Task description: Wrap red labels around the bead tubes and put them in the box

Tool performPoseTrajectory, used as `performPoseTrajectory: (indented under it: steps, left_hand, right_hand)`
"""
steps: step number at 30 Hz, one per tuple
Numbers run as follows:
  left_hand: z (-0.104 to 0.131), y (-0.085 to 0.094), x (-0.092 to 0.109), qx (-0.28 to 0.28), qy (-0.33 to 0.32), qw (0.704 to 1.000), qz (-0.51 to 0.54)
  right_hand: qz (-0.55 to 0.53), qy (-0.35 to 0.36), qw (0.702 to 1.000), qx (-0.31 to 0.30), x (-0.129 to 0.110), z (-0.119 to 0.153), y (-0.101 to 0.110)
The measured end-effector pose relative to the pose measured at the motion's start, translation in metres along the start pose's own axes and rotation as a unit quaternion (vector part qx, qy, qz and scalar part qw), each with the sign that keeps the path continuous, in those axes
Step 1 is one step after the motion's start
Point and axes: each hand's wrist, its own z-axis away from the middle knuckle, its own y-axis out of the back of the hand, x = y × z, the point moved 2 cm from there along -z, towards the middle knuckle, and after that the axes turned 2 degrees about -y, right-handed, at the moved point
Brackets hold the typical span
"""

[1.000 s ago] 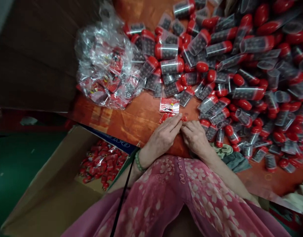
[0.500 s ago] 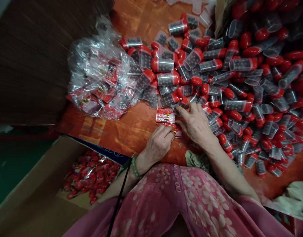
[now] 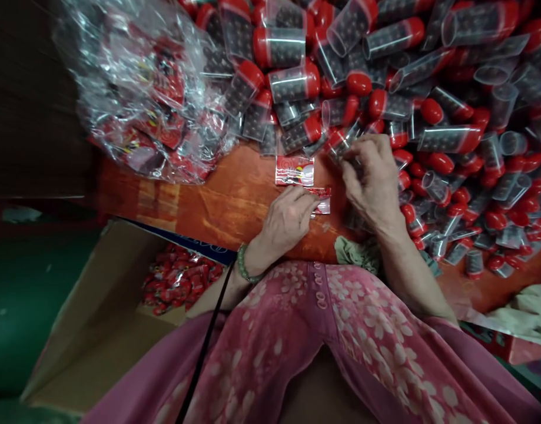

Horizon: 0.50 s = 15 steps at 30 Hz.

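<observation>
The left hand (image 3: 288,218) holds a red packet (image 3: 324,205) near the table's front edge (image 3: 228,229); unclear whether the right hand (image 3: 376,176) grips anything.

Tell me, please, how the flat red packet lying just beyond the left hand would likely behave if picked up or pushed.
The red packet is probably light, since it looks thin and small beside the left hand. Its glossy highlights suggest it may slide easily over the orange table. Lying flat, it seems unlikely to roll or tip.
</observation>
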Motion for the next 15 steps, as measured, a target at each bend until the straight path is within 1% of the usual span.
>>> performPoseTrajectory:
  steps: [3, 5, 7, 10, 15]
  left_hand:
    - [-0.002, 0.004, 0.0, 0.017, 0.037, 0.997, 0.059]
    - [-0.003, 0.008, 0.0, 0.044, 0.052, 0.992, 0.108]
    - [-0.004, 0.012, 0.002, 0.075, 0.051, 0.985, 0.144]
    - [-0.005, 0.018, 0.007, 0.099, 0.046, 0.979, 0.174]
    - [-0.005, 0.025, 0.016, 0.082, 0.044, 0.978, 0.187]
  right_hand:
    - [-0.135, -0.031, 0.99, 0.032, 0.012, 0.017, 0.015]
    - [-0.231, -0.046, 0.971, 0.036, 0.021, 0.03, 0.021]
    - [-0.29, -0.058, 0.955, 0.033, 0.027, 0.042, 0.027]
    - [-0.303, -0.073, 0.949, 0.039, 0.027, 0.056, 0.036]
    - [-0.285, -0.081, 0.954, 0.039, 0.012, 0.071, 0.055]
